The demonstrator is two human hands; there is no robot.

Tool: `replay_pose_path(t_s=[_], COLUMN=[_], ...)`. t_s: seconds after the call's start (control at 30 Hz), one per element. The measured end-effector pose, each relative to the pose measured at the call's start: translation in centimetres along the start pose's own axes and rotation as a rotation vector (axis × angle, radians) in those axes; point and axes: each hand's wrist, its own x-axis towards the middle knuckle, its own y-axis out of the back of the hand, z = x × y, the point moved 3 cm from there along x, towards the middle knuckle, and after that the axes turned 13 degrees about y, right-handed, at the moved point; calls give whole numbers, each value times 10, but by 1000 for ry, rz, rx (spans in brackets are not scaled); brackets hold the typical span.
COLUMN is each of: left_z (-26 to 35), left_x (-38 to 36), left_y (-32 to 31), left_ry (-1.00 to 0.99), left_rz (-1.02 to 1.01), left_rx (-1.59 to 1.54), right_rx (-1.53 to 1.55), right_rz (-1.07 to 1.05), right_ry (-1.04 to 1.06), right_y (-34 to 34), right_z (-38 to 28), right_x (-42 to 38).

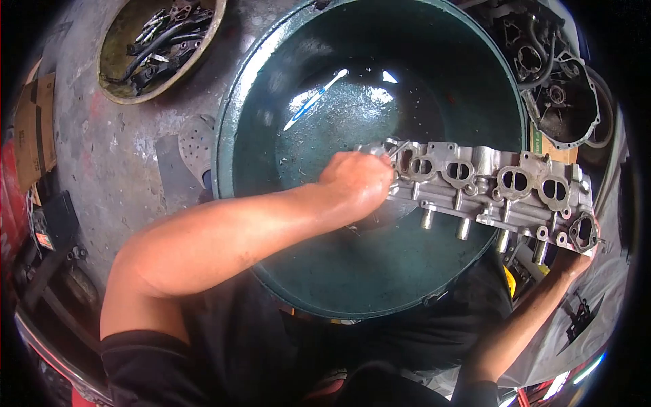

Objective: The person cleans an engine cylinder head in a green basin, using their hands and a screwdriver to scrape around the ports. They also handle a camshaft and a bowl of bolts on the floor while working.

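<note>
A grey metal engine cylinder head (pixel 485 190) lies across the right side of a dark green tub (pixel 227 146), its oval ports facing up and several short tubes jutting from its near side. My right hand (pixel 576 261) grips its far right end from below, fingers partly hidden. Over the left end, my left hand (pixel 359 180) is closed in a fist; whatever it grips is covered by the fingers, and the area around it is slightly blurred. A blue and white toothbrush (pixel 315 100) rests in the tub, beyond my left hand.
A round basin (pixel 112 91) of greasy metal parts and hoses stands at the upper left. Engine housings (pixel 566 102) crowd the upper right. A cardboard box (pixel 37 132) is at the far left, and a flat perforated piece (pixel 196 146) lies beside the tub.
</note>
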Motion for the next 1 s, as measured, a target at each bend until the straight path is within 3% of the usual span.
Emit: replay_pose_path(t_s=[0.07,0.2,0.23,0.33,0.43,0.57,0.63,0.83,0.97,1.0], left_z=[-2,1,2,8,10,4,4,-1,-16,-21], left_x=[-9,-17,-16,-11,-18,-14,-13,-16,-3,1], left_y=[2,-2,-5,-7,-9,-23,-21,-18,10,14], left_ry=[-60,-126,-119,-84,-50,-22,-19,-95,14,52], left_rz=[10,47,50,36,26,-32,-20,74,132,142], left_rx=[56,9,-25,-84,-73,-51,-52,-24,119,161], right_rx=[-206,235,126,261,153,176,-219,420,-12,-294], right_rz=[-60,76,36,82,48,60,-62,63,-99,-135], right_ry=[184,-183,-124,-232,-122,-137,77,-234,-88,26], right_y=[-5,4,5,8,4,9,-1,0,-2,-11], right_z=[-21,11,13,20,15,20,-5,12,19,-12], right_x=[11,-5,-5,-7,-2,-8,0,-4,-3,7])
